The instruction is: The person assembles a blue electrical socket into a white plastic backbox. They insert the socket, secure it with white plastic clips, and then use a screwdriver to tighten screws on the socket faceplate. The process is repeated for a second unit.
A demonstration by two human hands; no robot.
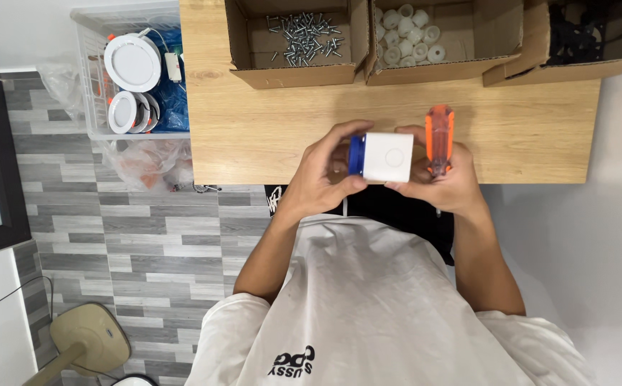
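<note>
Table [254, 121]: light wooden top filling the upper middle of the view; its near edge lies just above the person's lap.
Floor [125, 236]: grey plank-pattern tiles to the left of the table.
Basket [89, 86]: clear plastic crate on the floor against the table's left end, holding round white lamp fittings [133, 63], a small white box on a wire and blue wrapping.
Bags [146, 161]: clear plastic bags with orange parts inside, on the floor just below the basket.
Screw box [293, 43]: open cardboard box at the table's far edge, with a loose heap of silver screws.
Cap box [443, 43]: open cardboard box just right of the screw box, holding small white round caps.
Third box [583, 39]: open cardboard box at the far right, with dark parts inside; what they are cannot be told.
Left hand [322, 175]: closed around the blue end of the white block, thumb underneath, fingers over the top.
Right hand [440, 179]: gripping the screwdriver, fingertips also touching the block's right side.
White block [386, 157]: square white part with a faint round mark and a blue rim on its left, held between both hands above the table's near edge.
Screwdriver [440, 136]: translucent orange handle standing up out of the right hand, just right of the block.
</note>
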